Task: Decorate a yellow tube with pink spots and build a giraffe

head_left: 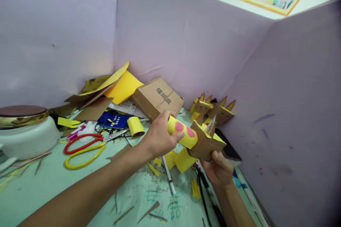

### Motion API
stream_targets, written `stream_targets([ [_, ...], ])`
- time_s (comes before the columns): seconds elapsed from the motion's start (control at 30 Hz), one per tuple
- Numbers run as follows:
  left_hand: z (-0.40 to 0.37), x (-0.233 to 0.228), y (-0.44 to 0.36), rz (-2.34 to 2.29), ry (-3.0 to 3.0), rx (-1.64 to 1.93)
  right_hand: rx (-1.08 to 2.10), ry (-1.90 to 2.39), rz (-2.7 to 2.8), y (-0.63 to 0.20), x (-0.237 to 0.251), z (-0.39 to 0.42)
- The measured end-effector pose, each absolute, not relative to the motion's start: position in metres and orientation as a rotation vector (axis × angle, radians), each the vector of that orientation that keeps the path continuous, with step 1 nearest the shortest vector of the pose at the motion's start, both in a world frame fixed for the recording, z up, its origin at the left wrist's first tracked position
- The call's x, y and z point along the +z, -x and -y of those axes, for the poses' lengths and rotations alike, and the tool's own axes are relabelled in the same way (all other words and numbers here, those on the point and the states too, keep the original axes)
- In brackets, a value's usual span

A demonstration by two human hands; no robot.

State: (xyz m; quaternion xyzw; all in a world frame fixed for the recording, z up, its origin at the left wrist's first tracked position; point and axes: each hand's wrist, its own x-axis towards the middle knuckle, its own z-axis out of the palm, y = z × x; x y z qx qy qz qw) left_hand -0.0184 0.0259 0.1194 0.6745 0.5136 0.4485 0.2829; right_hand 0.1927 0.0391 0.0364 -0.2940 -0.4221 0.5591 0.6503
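The left hand [163,134] grasps a yellow paper tube [189,142] with pink spots, its fingers around the near end and its thumb beside one spot. The right hand [220,170] pinches the lower edge of a folded brown cardboard piece [205,146] that has a yellow upper face and an upright point. Tube and cardboard are held up over the middle of the green-covered table [103,200], the tube's far end against the cardboard; whether the two are fastened together cannot be told.

Just below the cardboard piece are more yellow paper [185,159] curls, with a white pen [169,179] and scraps nearby. Behind the hands, two cardboard figures [223,113] with pointed, striped spikes stand near the right-hand partition. A cardboard box [160,99] with dark printed characters lies tilted near the back partition [194,39], with yellow sheets [124,87] to its left. Farther forward, a short yellow roll [135,127] sits beside the blades of scissors [84,150] with one red and one yellow handle. At the far left stands a white pot [29,138] with a gold-edged top.
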Motion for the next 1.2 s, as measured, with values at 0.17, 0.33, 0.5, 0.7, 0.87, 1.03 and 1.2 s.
stream_targets([
  [0.17,-0.026,0.117,0.017,-1.370,-1.815,1.228,1.288,0.651,0.930,-0.196,0.031,-0.041],
  [0.33,-0.026,0.118,0.016,-1.396,-1.790,1.229,1.309,0.630,0.895,-0.197,0.029,-0.042],
  [0.5,-0.023,0.123,0.015,-1.414,-1.805,1.240,1.301,0.610,0.910,-0.197,0.030,-0.041],
  [0.7,-0.021,0.125,0.012,-1.418,-1.781,1.250,1.312,0.597,0.897,-0.195,0.034,-0.038],
  [0.87,-0.036,0.118,0.024,-1.208,-1.623,1.264,1.256,0.605,0.948,-0.196,0.046,-0.036],
  [1.03,-0.036,0.103,0.055,-1.154,-1.290,1.364,1.019,0.632,0.971,-0.193,0.064,-0.045],
  [1.2,-0.018,0.068,0.082,-1.136,-0.947,1.455,0.796,0.687,1.002,-0.195,0.079,-0.090],
])
